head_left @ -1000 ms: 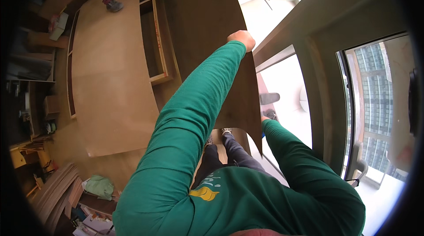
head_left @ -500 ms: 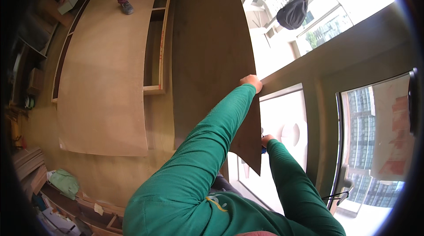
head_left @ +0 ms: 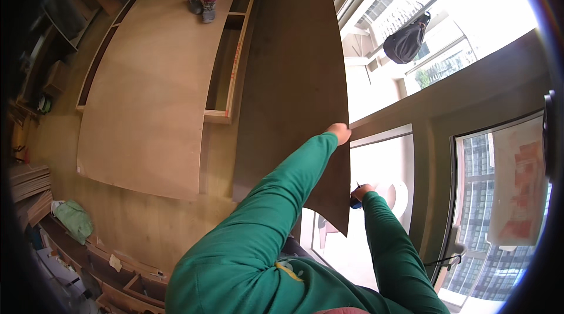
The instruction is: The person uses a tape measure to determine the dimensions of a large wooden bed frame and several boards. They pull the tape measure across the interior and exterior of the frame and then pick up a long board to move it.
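A large dark brown panel [head_left: 288,73], like a sheet of plywood, stands in front of me beside the window. My left hand [head_left: 339,132] is closed around the panel's right edge, with its thumb side hidden. Lower down, beyond that same edge, my right hand [head_left: 363,191] is closed on a small dark blue object [head_left: 355,201]. Its kind cannot be made out, since the hand and panel cover much of it. Bright window light lies behind the right hand.
A pale plywood sheet [head_left: 147,84] lies on a timber frame [head_left: 236,67] at left; another person's shoes [head_left: 208,12] stand on it. Wood strips [head_left: 29,184] and a green cloth bag [head_left: 73,220] are lower left. A black bag [head_left: 408,37] hangs outside the window frame [head_left: 432,179].
My view has shifted slightly. The other person has stepped, bringing both feet together on the sheet. My left hand stays on the panel edge; the right hand still grips the blue object, which shows more.
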